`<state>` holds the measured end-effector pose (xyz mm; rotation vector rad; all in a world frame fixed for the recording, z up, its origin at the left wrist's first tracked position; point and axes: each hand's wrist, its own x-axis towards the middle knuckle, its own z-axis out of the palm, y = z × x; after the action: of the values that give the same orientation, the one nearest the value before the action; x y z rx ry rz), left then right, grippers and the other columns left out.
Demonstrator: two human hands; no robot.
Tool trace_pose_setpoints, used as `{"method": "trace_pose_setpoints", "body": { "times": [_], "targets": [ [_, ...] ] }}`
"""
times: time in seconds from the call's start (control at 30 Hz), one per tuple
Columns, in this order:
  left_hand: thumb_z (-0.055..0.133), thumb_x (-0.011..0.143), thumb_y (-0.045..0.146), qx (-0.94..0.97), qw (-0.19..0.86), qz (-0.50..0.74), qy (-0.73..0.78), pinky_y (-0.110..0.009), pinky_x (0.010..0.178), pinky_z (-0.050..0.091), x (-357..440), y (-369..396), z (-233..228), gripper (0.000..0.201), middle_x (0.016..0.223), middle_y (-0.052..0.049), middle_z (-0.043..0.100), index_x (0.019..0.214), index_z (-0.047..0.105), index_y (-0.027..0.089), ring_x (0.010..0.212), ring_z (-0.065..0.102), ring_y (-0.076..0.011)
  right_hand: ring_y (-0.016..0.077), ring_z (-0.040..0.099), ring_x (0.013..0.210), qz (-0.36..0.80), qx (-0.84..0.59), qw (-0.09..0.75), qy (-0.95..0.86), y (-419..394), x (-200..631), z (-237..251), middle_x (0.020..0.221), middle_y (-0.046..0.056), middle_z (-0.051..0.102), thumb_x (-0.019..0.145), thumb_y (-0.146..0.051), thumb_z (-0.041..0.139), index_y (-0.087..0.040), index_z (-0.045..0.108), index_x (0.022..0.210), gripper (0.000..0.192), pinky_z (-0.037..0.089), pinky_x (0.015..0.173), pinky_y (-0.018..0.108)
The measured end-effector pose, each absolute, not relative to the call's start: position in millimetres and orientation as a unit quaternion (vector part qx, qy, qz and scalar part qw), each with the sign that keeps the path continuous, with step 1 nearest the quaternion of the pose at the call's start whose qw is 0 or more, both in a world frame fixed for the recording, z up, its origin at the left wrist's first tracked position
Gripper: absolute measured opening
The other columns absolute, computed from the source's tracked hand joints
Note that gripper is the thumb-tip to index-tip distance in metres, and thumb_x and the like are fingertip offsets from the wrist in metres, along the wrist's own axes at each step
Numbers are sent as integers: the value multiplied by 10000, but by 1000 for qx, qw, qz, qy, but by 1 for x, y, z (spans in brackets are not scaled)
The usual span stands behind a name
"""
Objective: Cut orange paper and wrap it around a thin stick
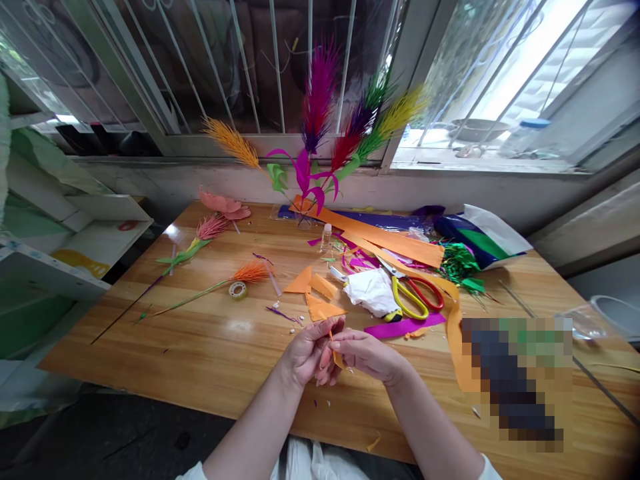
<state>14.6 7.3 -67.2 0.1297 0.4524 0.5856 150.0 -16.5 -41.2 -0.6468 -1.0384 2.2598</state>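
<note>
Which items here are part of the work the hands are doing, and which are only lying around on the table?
In hand:
- small orange paper strip, pinched between left hand and right hand
- cut orange paper triangles just beyond the hands

Lying about:
- yellow-and-red-handled scissors
- tape roll
- crumpled white paper
- finished paper flower stems
- purple paper strip

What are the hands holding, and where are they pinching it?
Both hands, left and right, pinch a small orange paper strip between fingertips, near its upper end; its lower end pokes out below.
</note>
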Motion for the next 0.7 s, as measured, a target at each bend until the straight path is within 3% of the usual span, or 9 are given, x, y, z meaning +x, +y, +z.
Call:
{"method": "trace_pose_setpoints", "body": {
  "times": [0.13,0.3,0.37,0.53,0.7],
  "targets": [
    [553,746,214,15,924,311,222,-230,704,479,16,8,-62,111,864,-48,653,714,614,128,774,613,-131,145,615,645,832,-274,284,-389,-15,148,-40,731,100,662,800,-287,471,-66,624,806,269,483,594,255],
    [440,807,329,90,939,283,174,-224,547,498,9,8,-58,283,1084,-71,580,971,591,154,769,616,-141,199,631,703,852,-245,294,-356,-15,145,-44,773,148,661,806,-318,447,-51,601,805,308,484,582,281],
    [435,808,301,110,940,275,168,-229,510,498,6,8,-60,261,1153,-66,539,955,600,161,782,616,-151,211,630,729,858,-232,296,-351,-15,145,-46,793,165,658,804,-332,447,-43,599,813,327,485,598,291],
    [506,770,153,36,923,322,207,-203,746,472,8,7,-71,138,973,-52,630,755,639,120,866,589,-113,196,628,716,849,-241,289,-372,-16,145,-47,788,162,661,807,-327,447,-33,611,809,337,484,598,274],
    [552,751,211,-27,933,296,201,-256,786,461,13,8,-73,114,882,-34,645,707,625,135,857,591,-131,164,621,626,842,-258,268,-390,-15,148,-45,762,143,664,798,-310,465,-37,622,812,315,484,533,255]
  ]
}}
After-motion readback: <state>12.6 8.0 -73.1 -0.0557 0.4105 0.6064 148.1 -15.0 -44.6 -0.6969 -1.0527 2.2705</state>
